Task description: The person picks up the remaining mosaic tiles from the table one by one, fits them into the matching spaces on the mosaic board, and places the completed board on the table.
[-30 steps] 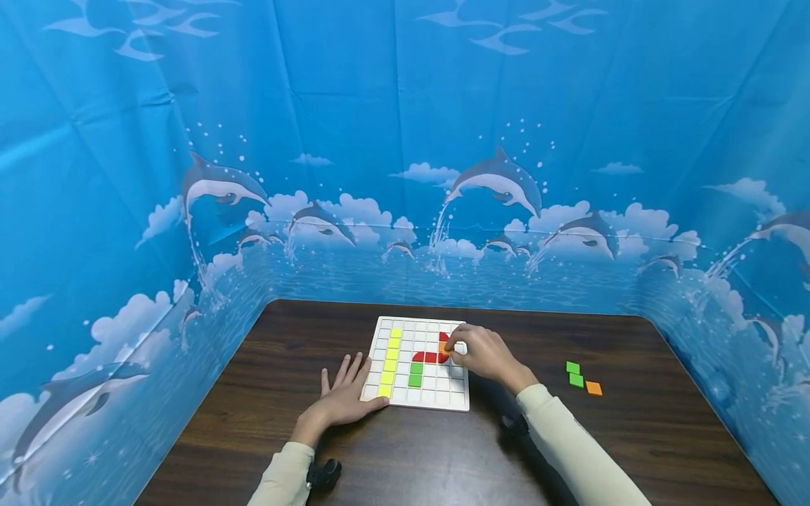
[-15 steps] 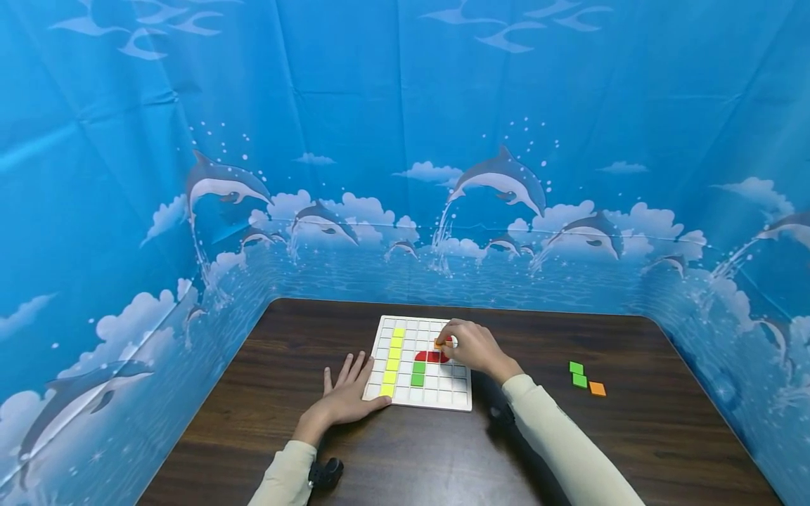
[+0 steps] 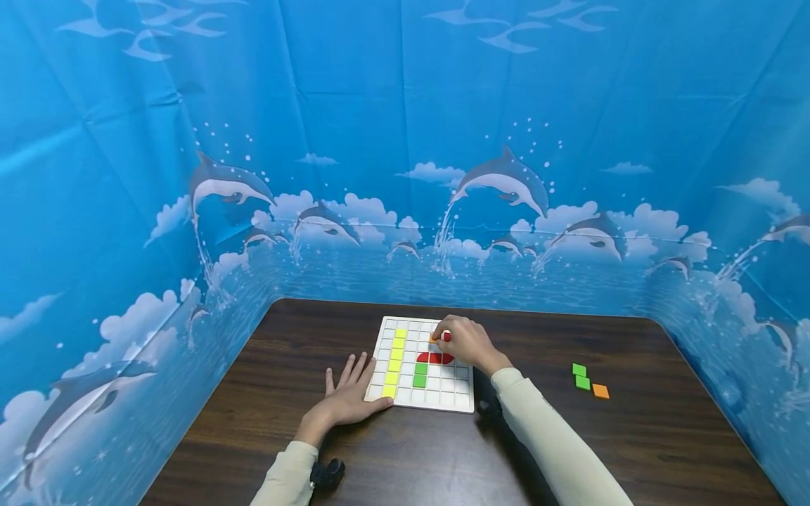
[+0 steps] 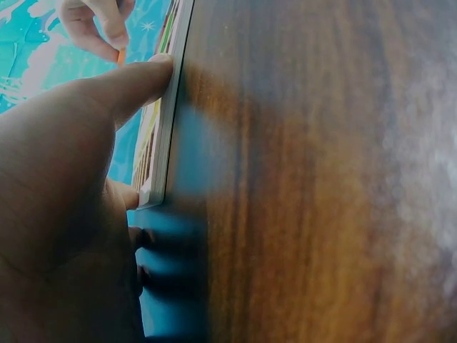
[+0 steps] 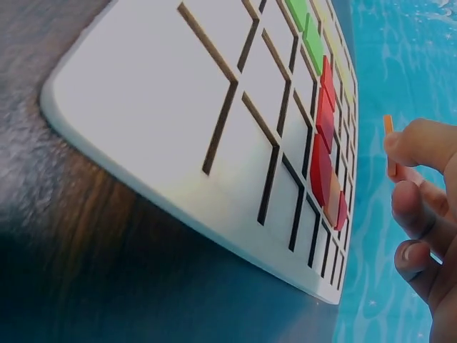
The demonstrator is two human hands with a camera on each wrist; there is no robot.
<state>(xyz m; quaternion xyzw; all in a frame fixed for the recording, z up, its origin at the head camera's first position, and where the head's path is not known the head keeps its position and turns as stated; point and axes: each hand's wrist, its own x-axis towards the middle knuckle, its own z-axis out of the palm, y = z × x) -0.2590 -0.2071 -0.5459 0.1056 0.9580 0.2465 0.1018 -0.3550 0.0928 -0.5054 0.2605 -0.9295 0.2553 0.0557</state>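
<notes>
A white grid board (image 3: pixel 443 400) lies on the table, bearing a column of yellow tiles (image 3: pixel 394 365), two green tiles (image 3: pixel 420 374) and red tiles (image 3: pixel 435 358), some with rounded corners. In the right wrist view an orange tile (image 5: pixel 331 204) sits in the grid between red pieces. Thumb and index finger of my right hand (image 3: pixel 468 343) pinch another orange tile (image 5: pixel 390 146), held above the board's far part. My left hand (image 3: pixel 344 402) has its fingers spread at the board's left edge, the thumb touching its near edge.
Two loose green tiles (image 3: pixel 581 376) and a loose orange tile (image 3: pixel 600 391) lie on the dark wooden table (image 3: pixel 538 436) to the right. A blue dolphin-print curtain (image 3: pixel 380 176) surrounds the table's back and sides.
My right hand has moved slightly left and farther away over the board, carrying the pinched orange tile. The left hand stays in place at the board.
</notes>
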